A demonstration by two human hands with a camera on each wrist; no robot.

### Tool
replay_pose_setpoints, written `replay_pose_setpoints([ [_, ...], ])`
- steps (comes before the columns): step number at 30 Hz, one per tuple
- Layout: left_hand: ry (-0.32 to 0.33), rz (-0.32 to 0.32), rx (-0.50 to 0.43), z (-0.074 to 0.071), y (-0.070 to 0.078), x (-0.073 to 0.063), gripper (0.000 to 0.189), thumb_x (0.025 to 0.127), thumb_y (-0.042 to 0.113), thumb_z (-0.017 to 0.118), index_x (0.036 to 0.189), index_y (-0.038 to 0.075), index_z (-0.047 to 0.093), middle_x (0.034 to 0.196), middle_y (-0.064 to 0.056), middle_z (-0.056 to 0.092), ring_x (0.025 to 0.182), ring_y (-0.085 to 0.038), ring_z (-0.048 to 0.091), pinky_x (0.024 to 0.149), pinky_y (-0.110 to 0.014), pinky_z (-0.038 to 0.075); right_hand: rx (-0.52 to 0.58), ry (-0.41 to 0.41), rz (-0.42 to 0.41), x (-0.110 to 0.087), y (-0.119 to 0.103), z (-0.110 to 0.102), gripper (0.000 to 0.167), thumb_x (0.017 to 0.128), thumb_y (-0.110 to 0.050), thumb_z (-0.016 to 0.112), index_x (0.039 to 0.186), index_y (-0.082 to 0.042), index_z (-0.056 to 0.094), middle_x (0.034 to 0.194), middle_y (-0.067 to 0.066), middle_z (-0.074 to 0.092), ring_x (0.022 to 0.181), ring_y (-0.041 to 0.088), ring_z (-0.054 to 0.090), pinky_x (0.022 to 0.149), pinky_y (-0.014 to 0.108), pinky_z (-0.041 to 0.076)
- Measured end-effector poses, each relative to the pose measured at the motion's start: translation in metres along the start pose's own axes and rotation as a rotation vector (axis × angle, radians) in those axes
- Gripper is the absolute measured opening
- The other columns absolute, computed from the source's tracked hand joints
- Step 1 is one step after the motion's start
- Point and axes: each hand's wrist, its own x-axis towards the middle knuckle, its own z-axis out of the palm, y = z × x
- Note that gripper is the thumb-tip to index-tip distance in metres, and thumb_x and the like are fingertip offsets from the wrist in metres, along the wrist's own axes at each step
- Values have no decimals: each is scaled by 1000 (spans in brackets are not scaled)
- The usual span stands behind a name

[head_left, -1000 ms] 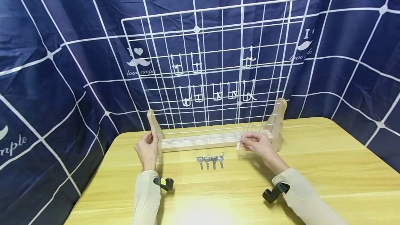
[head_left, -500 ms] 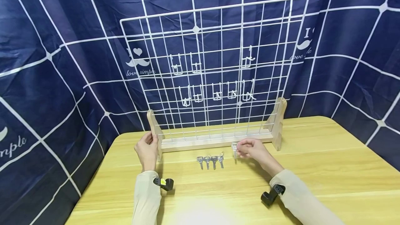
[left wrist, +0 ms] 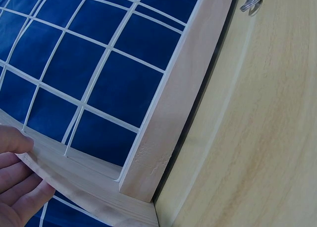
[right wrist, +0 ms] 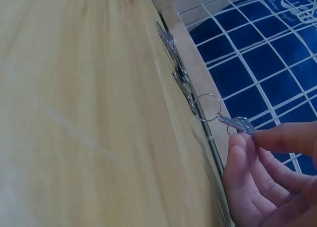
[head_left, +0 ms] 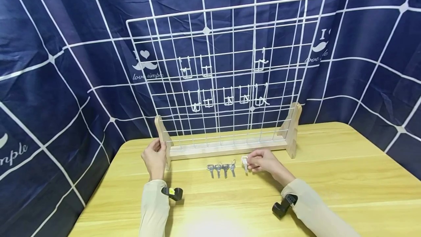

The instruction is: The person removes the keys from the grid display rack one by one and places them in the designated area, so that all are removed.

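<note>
My right hand [head_left: 268,164] pinches a silver key [head_left: 245,164] between thumb and fingertips, bow up and blade down, just above the tabletop. In the right wrist view the pinched key [right wrist: 237,123] has a thin ring by it. Left of it lie several silver keys [head_left: 225,171] side by side in a row, the rightmost with a ring. My left hand [head_left: 154,158] holds the left wooden upright [head_left: 162,129] of a white wire grid rack [head_left: 234,65]. Thumb and fingers lie on either side of that wooden piece [left wrist: 94,197] in the left wrist view.
White hooks [head_left: 229,97] hang on the grid in two rows, with no keys visible on them. A wooden base bar [head_left: 197,153] joins the uprights on the yellow wood table [head_left: 329,164]. A dark blue checked curtain [head_left: 378,39] encloses the back and sides.
My right hand has brought the key down and to the left, from in front of the base bar to beside the row of keys. My left hand has stayed on the upright.
</note>
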Motion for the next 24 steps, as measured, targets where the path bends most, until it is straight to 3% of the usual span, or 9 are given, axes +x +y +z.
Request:
replay_pose_setpoints([
  [11, 1, 2, 0, 0, -2, 0, 20, 86, 0, 66, 105, -7, 70, 99, -23, 70, 91, -35, 70, 81, -45, 56, -46, 42, 64, 5, 4, 7, 17, 87, 2, 62, 100, 14, 62, 74, 9, 66, 60, 12, 63, 58, 25, 57],
  [19, -3, -7, -4, 0, -2, 0, 21, 86, 0, 66, 106, -8, 70, 100, -24, 70, 91, -35, 70, 82, -45, 55, -147, 111, 117, 11, 1, 16, 14, 78, 4, 63, 91, 9, 64, 69, 10, 66, 54, 11, 60, 53, 23, 56],
  [24, -7, -7, -10, 0, -1, 0, 22, 86, 0, 66, 106, -8, 70, 100, -25, 70, 91, -36, 69, 82, -45, 56, -178, 105, 142, 14, -2, 20, 7, 79, 4, 62, 85, 7, 65, 65, 10, 65, 49, 11, 58, 51, 23, 55],
])
